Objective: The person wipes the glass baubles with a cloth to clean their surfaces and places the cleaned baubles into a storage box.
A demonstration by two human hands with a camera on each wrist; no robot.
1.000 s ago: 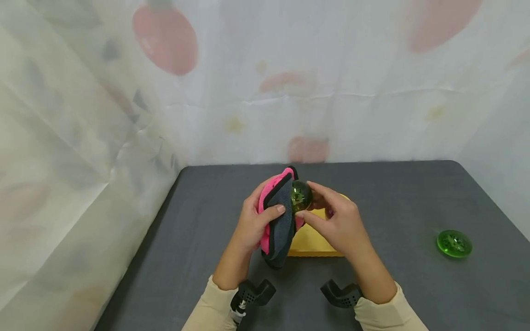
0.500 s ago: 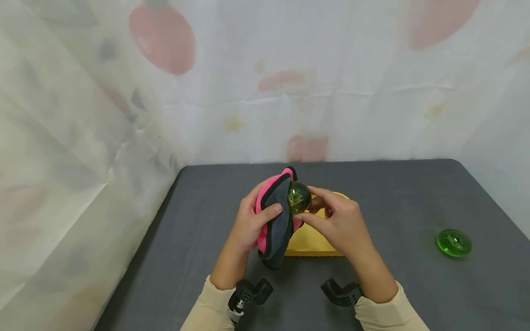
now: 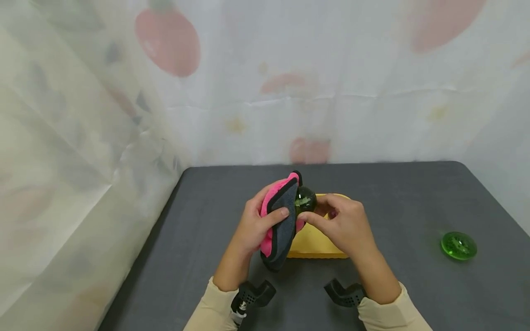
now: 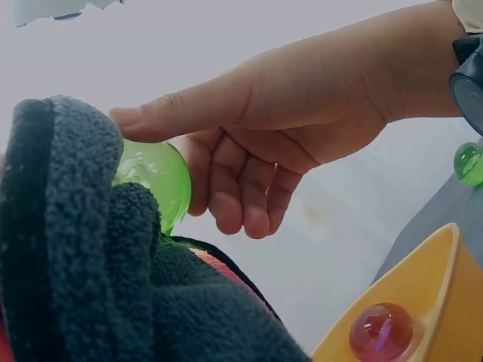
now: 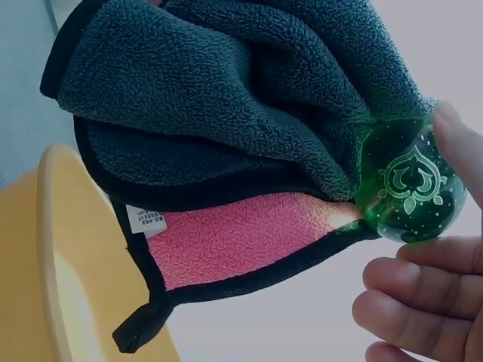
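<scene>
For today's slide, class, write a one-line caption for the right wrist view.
Green glass ball with a white motif, pinched by the right hand against a grey-and-pink cloth above a yellow tray.

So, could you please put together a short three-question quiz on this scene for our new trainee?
1. True or false: the green glass ball lies on the table.
2. Which hand grips the grey and pink cloth? A) left B) right C) neither
3. Fill in: a reddish ball sits in the yellow ____.

Key
1. False: the right hand holds it in its fingertips, against the cloth, above the table.
2. A: the left hand grips it, thumb over the grey side.
3. Tray. A green disc lies apart, on the table to the right.
</scene>
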